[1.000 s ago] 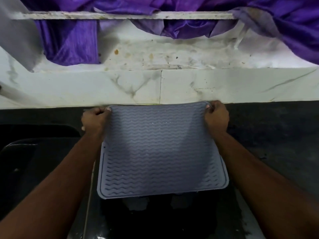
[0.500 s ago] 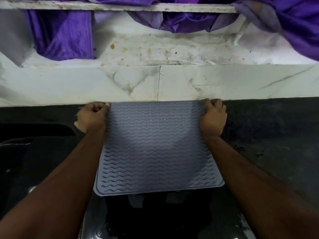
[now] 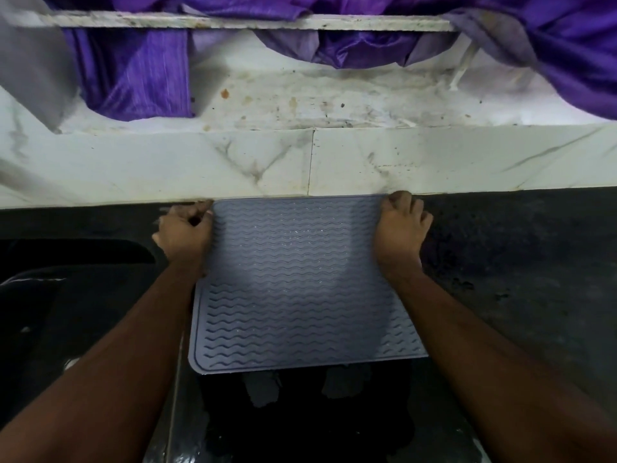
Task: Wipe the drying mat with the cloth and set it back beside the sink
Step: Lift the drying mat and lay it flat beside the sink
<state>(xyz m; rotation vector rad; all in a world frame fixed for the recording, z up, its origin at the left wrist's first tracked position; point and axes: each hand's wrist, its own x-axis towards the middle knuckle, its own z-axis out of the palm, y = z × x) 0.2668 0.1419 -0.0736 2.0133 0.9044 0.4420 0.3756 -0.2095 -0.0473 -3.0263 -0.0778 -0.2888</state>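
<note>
Dark counter [image 3: 517, 262]: L hand [image 3: 183, 233] & R hand [image 3: 400, 228] grip mat [image 3: 297, 279] far corners

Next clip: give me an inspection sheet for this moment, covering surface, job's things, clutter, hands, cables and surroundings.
Surface: dark counter, speckled, with marks right of the mat.
Job's things: grey mat with wavy ridges, far edge at the marble wall, near edge past the counter front; no cloth seen.
Clutter: nothing seen.
Hands: left hand grips the mat's far left corner, right hand grips the far right corner.
Cables: nothing seen.
Surroundings: dark sink to the left; stained marble ledge above the wall; purple fabric hanging over it.
</note>
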